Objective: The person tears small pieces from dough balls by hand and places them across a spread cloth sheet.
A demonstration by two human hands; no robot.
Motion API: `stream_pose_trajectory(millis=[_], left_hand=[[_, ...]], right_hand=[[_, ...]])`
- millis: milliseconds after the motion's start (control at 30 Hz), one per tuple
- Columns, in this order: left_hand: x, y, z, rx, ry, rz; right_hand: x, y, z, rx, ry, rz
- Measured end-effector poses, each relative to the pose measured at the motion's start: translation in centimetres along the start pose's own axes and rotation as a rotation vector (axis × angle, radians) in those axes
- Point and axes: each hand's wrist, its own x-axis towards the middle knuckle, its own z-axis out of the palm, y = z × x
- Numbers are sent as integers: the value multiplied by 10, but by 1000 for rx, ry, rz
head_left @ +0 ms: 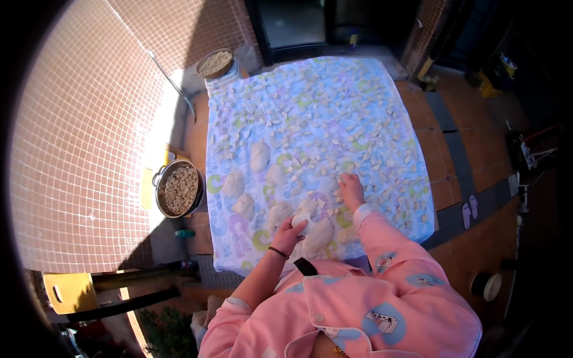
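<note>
A printed cloth (pixel 250 197) lies spread before me, with many small pale torn pieces (pixel 334 143) scattered over it. Close to me on the cloth are several larger pale, rounded lumps (pixel 259 156) that look like dough or bread. My left hand (pixel 287 237) is closed around a white piece of the same stuff (pixel 304 223), beside a big lump (pixel 318 235). Farther forward and to the right, my right hand (pixel 352 190) is low over the cloth among the small pieces. Its fingers are drawn together, and what they hold is too small to make out.
Left of the cloth stands a metal pot (pixel 179 190) full of small pale bits. A bowl (pixel 215 62) with similar bits sits at the far left corner. A tiled wall (pixel 77 131) rises on the left; purple slippers (pixel 470 212) lie on the floor at right.
</note>
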Motion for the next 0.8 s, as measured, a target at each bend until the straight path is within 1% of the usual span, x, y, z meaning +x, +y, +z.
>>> stream_pose_trajectory(millis=[33,100,167,200,267,367,400,433,467,500,567,600,667,700,767,800], left_hand=[[0,2,2,24,17,21],[0,5,4,36,30,17],[2,4,2,52,37,14],[5,1,-1,61,23,19],[6,1,0,73,3,25],[2,11,6,134,-19,53],[-2,15,6,207,-39,41],[-3,18,6,280,-58,29],[-2,18,6,281,-61,30],[-2,16,5,256,-92,26],[0,13,2,231,-123,21],[2,10,0,210,-123,2],[4,10,-1,187,-123,-16],[1,12,0,173,-109,-32],[2,12,-2,158,-91,-48],[4,9,-6,147,-96,-46]], right_hand=[[-2,-8,-7,2,-5,-1],[-10,-35,-32,408,-337,142],[-24,-66,-51,823,-744,397],[-31,-80,-58,821,-741,400],[-43,-97,-66,898,-858,426],[-49,-93,-61,936,-840,458],[-48,-92,-63,935,-835,458],[-46,-91,-65,937,-887,476],[-45,-91,-69,940,-940,492],[-43,-91,-72,940,-938,491],[-42,-91,-77,1024,-980,600],[-42,-89,-73,1023,-981,600],[-45,-83,-64,1098,-1003,728],[-44,-82,-62,1097,-1004,728],[-43,-82,-58,1185,-994,836],[-42,-82,-56,1186,-999,836]])
